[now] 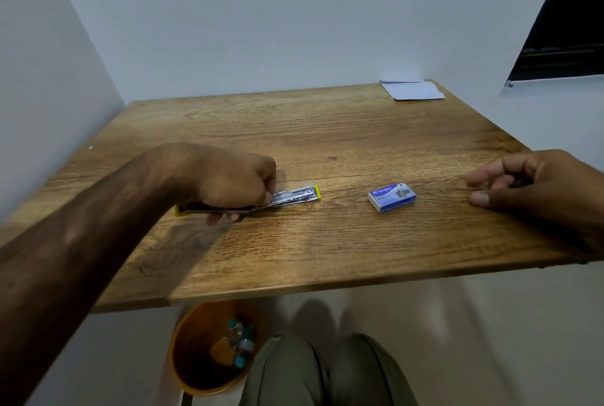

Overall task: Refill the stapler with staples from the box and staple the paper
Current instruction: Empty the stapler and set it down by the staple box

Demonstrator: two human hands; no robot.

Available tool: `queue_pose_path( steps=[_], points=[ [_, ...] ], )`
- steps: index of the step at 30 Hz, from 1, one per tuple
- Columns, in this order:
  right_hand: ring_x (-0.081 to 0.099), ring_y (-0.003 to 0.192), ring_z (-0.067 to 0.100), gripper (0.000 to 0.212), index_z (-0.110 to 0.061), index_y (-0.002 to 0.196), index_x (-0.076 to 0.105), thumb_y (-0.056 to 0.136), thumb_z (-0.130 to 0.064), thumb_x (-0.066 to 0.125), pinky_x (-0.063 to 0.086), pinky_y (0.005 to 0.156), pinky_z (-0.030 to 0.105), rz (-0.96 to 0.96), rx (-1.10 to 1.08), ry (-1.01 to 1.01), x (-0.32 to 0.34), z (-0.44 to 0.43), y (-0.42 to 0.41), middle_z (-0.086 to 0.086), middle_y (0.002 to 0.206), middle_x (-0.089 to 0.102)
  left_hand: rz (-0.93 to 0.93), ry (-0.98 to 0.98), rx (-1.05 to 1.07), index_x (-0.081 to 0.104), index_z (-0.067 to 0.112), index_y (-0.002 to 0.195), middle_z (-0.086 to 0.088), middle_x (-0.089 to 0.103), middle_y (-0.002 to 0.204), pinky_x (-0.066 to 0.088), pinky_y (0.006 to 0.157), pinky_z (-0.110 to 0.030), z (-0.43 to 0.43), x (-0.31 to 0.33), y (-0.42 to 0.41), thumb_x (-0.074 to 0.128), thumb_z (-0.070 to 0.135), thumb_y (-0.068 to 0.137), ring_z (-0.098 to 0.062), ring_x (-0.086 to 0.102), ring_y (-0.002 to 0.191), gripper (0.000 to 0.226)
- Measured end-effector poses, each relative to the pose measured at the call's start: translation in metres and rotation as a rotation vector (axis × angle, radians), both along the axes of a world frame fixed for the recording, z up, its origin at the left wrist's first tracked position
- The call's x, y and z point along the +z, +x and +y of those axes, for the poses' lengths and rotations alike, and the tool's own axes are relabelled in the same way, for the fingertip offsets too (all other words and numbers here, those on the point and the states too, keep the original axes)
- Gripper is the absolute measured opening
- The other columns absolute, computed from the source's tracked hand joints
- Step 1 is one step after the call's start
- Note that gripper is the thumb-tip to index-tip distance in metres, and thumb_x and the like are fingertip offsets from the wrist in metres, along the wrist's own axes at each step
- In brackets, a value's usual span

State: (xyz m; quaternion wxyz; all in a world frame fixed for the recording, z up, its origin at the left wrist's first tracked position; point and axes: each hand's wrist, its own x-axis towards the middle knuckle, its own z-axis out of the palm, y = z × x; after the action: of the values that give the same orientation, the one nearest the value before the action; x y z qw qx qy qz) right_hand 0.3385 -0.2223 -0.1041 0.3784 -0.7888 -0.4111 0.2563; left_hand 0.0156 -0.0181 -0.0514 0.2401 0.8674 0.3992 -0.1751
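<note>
While left hand (235, 181) grips 1 stapler (295, 196), right hand (536, 183) hovers loose, empty, w/ 1 staple box (392, 197) between.

One stapler (295, 195), one staple box (392, 196), one paper (412, 90).

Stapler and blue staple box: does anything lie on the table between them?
No. In the head view, only bare wooden table separates the yellow-tipped metal stapler from the small blue staple box.
</note>
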Motion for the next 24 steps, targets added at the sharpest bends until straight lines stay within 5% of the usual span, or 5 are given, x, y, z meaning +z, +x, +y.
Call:
queue_pose_path(
  steps=[4, 10, 14, 24],
  points=[
    [0.07, 0.071, 0.012, 0.051, -0.042, 0.095, 0.078, 0.045, -0.053, 0.086, 0.054, 0.07, 0.032, -0.044, 0.007, -0.022, -0.004, -0.001, 0.007, -0.006, 0.07, 0.074, 0.028, 0.143, -0.075, 0.058, 0.02, 0.098, -0.016, 0.068, 0.086, 0.056, 0.053, -0.037, -0.003, 0.0, 0.005, 0.048, 0.017, 0.098, -0.035, 0.07, 0.068, 0.011],
    [0.07, 0.073, -0.002, 0.068, -0.047, 0.108, 0.073, 0.048, -0.08, 0.08, 0.058, 0.054, 0.029, -0.194, 0.019, -0.078, -0.018, -0.006, 0.027, -0.013, 0.077, 0.074, 0.01, 0.305, -0.191, 0.061, 0.026, 0.09, 0.005, 0.067, 0.08, 0.048, 0.055, -0.026, -0.003, 0.001, 0.008, 0.055, 0.031, 0.096, -0.006, 0.061, 0.052, 0.01],
    [0.071, 0.073, -0.002, 0.07, -0.048, 0.114, 0.069, 0.053, -0.08, 0.078, 0.059, 0.06, 0.029, -0.241, 0.019, -0.085, -0.023, -0.01, 0.04, -0.014, 0.08, 0.074, -0.02, 0.443, -0.259, 0.058, 0.031, 0.086, 0.011, 0.061, 0.076, 0.038, 0.057, -0.026, -0.001, -0.005, 0.007, 0.057, 0.035, 0.093, -0.004, 0.052, 0.069, 0.008],
    [0.071, 0.07, 0.004, 0.071, -0.048, 0.117, 0.068, 0.054, -0.079, 0.078, 0.058, 0.055, 0.022, -0.275, 0.032, -0.086, -0.017, -0.017, 0.034, -0.017, 0.088, 0.072, -0.008, 0.542, -0.25, 0.055, 0.04, 0.091, 0.013, 0.062, 0.084, 0.054, 0.069, -0.038, 0.0, -0.01, -0.009, 0.043, 0.049, 0.086, -0.006, 0.057, 0.075, 0.017]
  ],
)
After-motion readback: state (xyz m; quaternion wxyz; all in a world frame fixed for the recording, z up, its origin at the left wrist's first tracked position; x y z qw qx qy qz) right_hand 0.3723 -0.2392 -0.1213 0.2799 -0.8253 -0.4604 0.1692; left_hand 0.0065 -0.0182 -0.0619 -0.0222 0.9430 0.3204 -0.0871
